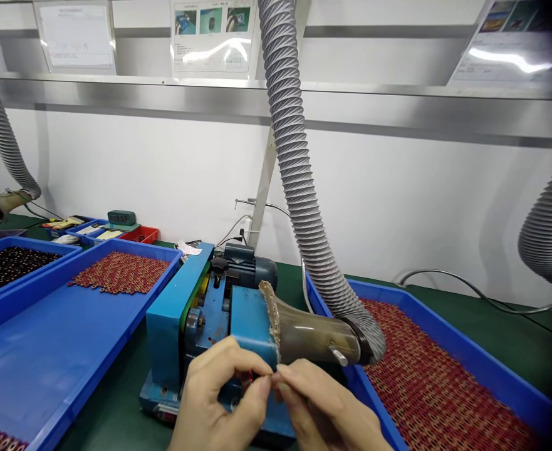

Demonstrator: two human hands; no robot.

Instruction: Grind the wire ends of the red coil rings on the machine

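In front of the blue belt machine (253,310), my left hand (223,394) and my right hand (329,407) meet fingertip to fingertip. Thumb and forefinger of each are pinched together around a small reddish part (276,378). Most of that part is hidden by the fingers, so its exact shape cannot be made out. A tan, translucent suction nozzle (316,332) with a ragged edge sits just beyond my fingertips, joined to a grey ribbed hose (292,144).
A blue tray (426,319) at right is filled with small red ring-like parts (445,382). Another blue tray (69,338) at left holds similar parts at its far and near ends. Beyond it stand a tray of black parts (10,266), small bins (146,235) and a digital clock (121,217).
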